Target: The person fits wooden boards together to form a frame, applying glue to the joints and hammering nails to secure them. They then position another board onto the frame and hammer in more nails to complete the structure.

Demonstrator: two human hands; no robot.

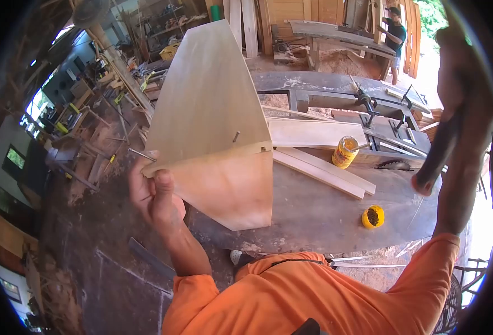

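My left hand [161, 195] grips the near left corner of a tapered wooden box piece [207, 89], thumb on its near face. This piece is held tilted up, with its pale near panel [230, 187] facing me. One nail [236, 136] stands partly out of the wood by the joint, and another nail [141, 155] sticks out at the left corner above my fingers. My right hand [457, 75], raised high at the right and in shadow, is closed around the dark handle of a hammer [439, 153]; the hammer's head is hidden.
On the saw table [313, 215] are a yellow glue jar [344, 153] with a stick in it, a yellow cap [373, 216] holding small dark bits, and wooden strips [324, 173]. A circular saw blade [394, 165] pokes up behind. Another person [394, 36] stands at the far right.
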